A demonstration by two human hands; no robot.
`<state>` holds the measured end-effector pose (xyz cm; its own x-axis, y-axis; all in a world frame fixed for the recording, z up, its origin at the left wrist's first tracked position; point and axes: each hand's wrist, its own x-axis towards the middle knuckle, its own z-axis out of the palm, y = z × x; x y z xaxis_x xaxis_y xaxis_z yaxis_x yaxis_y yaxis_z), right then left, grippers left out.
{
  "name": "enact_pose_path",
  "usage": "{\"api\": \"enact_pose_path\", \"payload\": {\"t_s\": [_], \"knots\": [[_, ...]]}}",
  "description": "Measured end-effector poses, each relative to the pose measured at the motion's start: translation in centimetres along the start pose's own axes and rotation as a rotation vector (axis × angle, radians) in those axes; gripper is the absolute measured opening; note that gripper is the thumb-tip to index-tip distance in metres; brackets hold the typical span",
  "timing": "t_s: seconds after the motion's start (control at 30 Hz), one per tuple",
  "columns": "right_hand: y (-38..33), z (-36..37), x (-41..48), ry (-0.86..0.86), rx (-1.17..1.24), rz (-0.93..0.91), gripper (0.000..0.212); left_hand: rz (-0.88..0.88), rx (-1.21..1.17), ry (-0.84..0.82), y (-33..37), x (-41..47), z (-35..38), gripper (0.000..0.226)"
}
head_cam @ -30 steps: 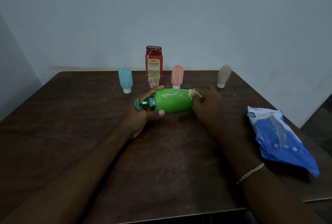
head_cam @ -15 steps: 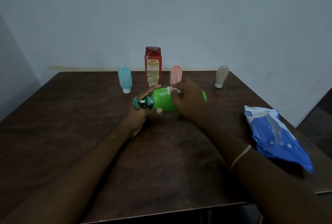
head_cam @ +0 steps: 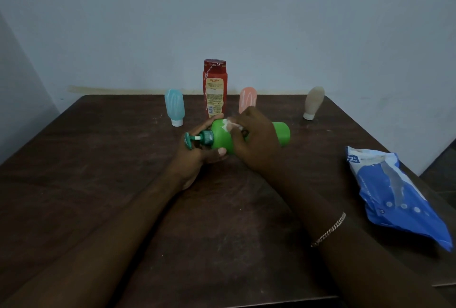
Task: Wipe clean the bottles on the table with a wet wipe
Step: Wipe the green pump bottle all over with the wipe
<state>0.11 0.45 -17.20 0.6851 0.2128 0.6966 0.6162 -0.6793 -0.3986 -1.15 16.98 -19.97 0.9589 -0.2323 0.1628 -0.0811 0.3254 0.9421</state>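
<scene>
Against a pale wall, over the middle of the dark table, the green pump bottle is lying sideways, the left hand gripping its neck end while the right hand is pinching a wadded wet wipe against smooth, stiff, likely slippery plastic, probably best held at that neck.

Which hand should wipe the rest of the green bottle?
Probably right. The right hand presses the wet wipe on the green bottle, while the left hand holds its pump end steady.
</scene>
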Motion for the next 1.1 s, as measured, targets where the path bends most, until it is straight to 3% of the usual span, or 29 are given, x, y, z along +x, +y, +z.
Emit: {"api": "enact_pose_path", "payload": {"t_s": [0.07,0.23,0.57,0.8,0.97,1.1], "knots": [[-0.6,-0.1,-0.5,-0.052,0.013,-0.059,0.015,0.000,-0.003,-0.007,0.2,-0.3,0.1,0.071],[0.4,-0.7,0.0,0.060,0.004,0.028,0.013,0.039,0.049,-0.002,0.0,0.0,0.1,0.070],[-1.1,-0.6,-0.7,-0.153,-0.007,-0.147,0.024,0.041,0.014,0.000,-0.1,-0.2,-0.2,0.055],[-2.3,0.4,0.5,-0.033,-0.049,-0.116,0.020,0.145,0.230,0.062,-0.6,-0.3,-0.3,0.035],[-2.6,0.0,0.0,-0.075,-0.153,-0.180,0.014,0.139,0.261,0.062,-0.5,-0.2,-0.5,0.033],[-2.2,-0.5,0.0,-0.027,-0.144,-0.098,0.014,0.127,0.210,0.083,-0.5,-0.1,-0.2,0.043]]}}
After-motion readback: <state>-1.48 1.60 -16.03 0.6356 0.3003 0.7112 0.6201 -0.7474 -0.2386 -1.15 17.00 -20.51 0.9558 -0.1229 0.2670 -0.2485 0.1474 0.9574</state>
